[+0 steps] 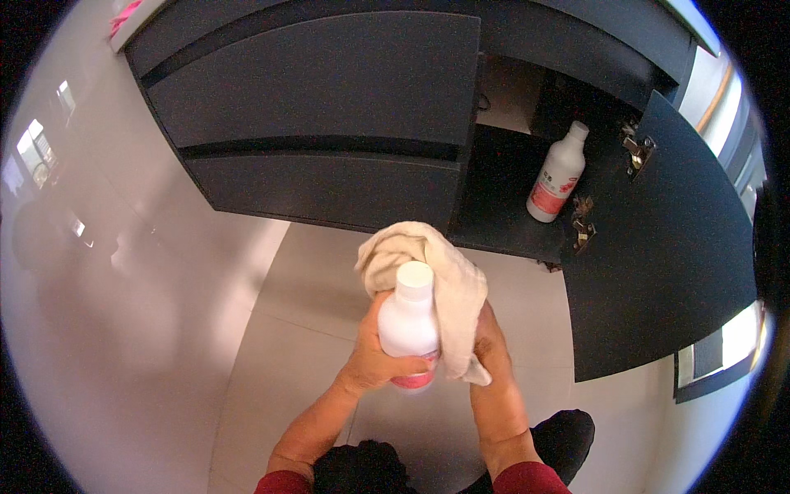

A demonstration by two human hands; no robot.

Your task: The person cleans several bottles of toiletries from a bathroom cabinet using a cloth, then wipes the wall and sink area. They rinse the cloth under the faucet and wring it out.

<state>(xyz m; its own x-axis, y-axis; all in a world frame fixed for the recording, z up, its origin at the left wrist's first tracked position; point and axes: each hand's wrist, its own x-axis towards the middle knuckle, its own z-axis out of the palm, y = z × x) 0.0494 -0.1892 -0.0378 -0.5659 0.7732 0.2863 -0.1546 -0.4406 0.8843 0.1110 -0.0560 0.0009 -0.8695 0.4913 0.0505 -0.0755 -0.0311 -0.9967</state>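
Dark cabinet shelf (502, 222): white bottle (558, 174) upright on it.

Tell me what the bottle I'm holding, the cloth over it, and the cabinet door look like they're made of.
White bottle: probably plastic, smooth and opaque with a soft sheen. Cream cloth: soft woven or terry fabric, judging by its limp folds and matte nap. Open cabinet door: dark matte panel, likely laminated board or painted wood, with metal hinges; the exact material can't be told.

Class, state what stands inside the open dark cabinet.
Inside the open cabinet stands one white bottle with a pink label, upright on the shelf. The deep right corner is too dark to see.
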